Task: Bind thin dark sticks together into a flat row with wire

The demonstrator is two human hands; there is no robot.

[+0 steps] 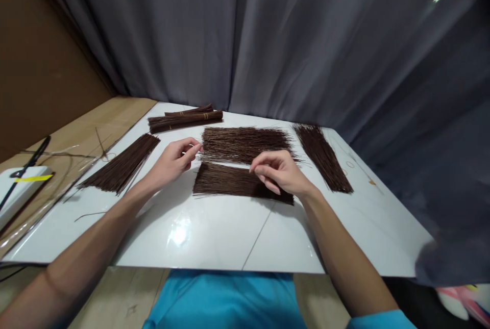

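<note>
Tied: two bundles of thin dark-brown sticks [186, 119] at the far left corner of the glossy white tabletop [214, 237]; four loose flat lots remain, by appearance unbound. Left hand [174, 159] pinches a few sticks off the far middle loose heap [245, 143]; right hand [279, 172], fingers curled, rests on the near middle lot [229, 181]. Grey curtain [268, 38] behind; light wooden surface [92, 132] adjoins the left edge.

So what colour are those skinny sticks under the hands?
Dark brown, seen best in the head view: the stick pile beneath the right hand.
</note>
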